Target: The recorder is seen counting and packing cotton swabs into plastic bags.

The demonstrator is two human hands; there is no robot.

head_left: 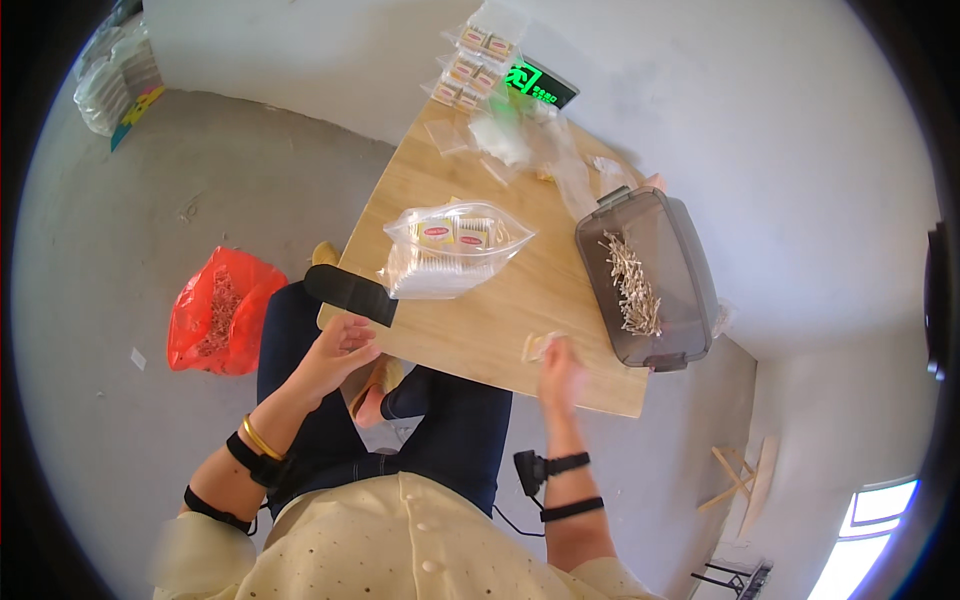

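Note:
My left hand (343, 352) hovers at the table's left front edge, beside a black rounded strip (350, 292). Its fingers are loosely curved and apart, with nothing in them. My right hand (563, 375), smeared by motion, is over the front right of the table. It pinches a small clear packet with a pale yellowish part (536, 346). In the middle of the table a large clear plastic bag (455, 250) holds several rows of small packs with yellow, white and red labels. To the right, a grey translucent bin (690, 280) holds a heap of cotton swabs (632, 290).
Stacked packs (470, 68) and loose clear bags (500, 140) lie at the wooden table's (410, 190) far end, by a display with green lights (540, 82). A red plastic bag (195, 330) with small pieces inside stands on the floor at left. A folded wooden stand (745, 480) is at right.

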